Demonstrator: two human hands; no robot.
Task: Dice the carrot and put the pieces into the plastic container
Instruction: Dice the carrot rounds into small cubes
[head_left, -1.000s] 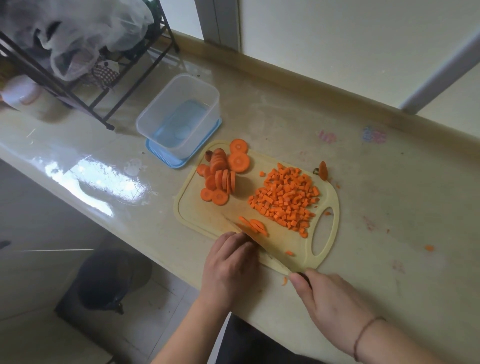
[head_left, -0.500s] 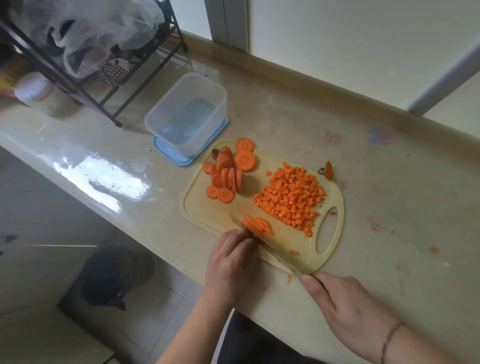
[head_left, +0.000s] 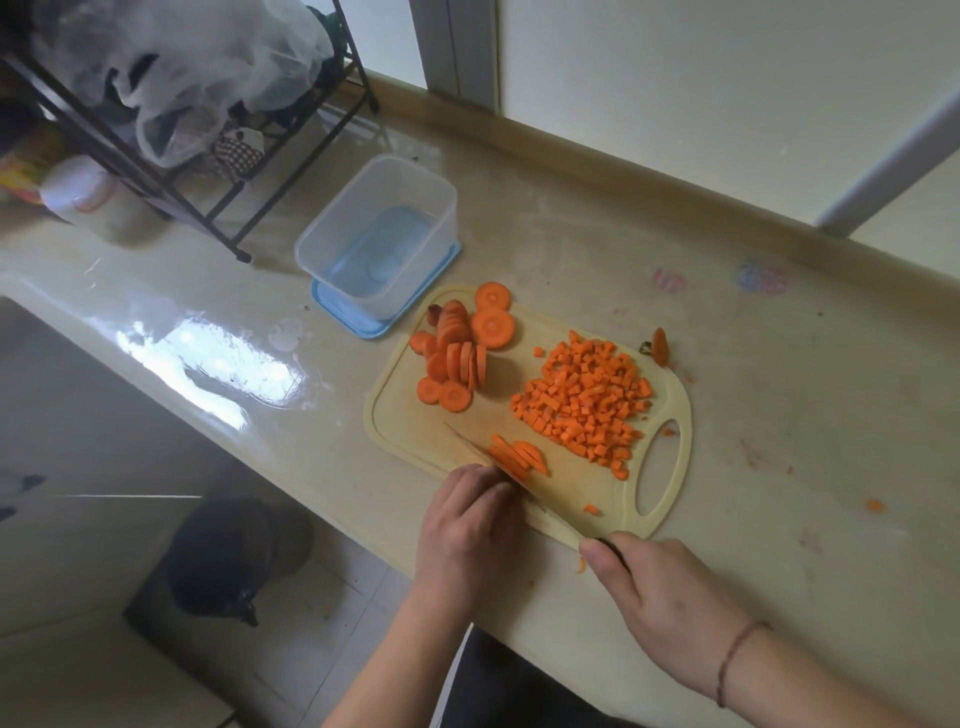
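A pale yellow cutting board (head_left: 405, 421) lies on the counter. On it sit a heap of diced carrot (head_left: 584, 402), a stack of round carrot slices (head_left: 460, 353), and a few carrot strips (head_left: 517, 457) at the near edge. My left hand (head_left: 467, 525) has curled fingers holding down those strips. My right hand (head_left: 670, 597) grips the handle of a knife (head_left: 519, 486) whose blade lies across the strips. The clear plastic container (head_left: 379, 234) stands on a blue lid behind the board; no carrot shows inside it.
A carrot end (head_left: 661, 345) lies past the board's far edge, and small scraps (head_left: 875, 505) dot the counter to the right. A black wire rack (head_left: 218, 156) with bags stands at the back left. A dark bin (head_left: 234, 551) sits on the floor below the counter edge.
The knife has worked along the strips, and a few more cut strips lie beside the blade. Both hands stay at the board's near edge. The camera has shifted slightly.
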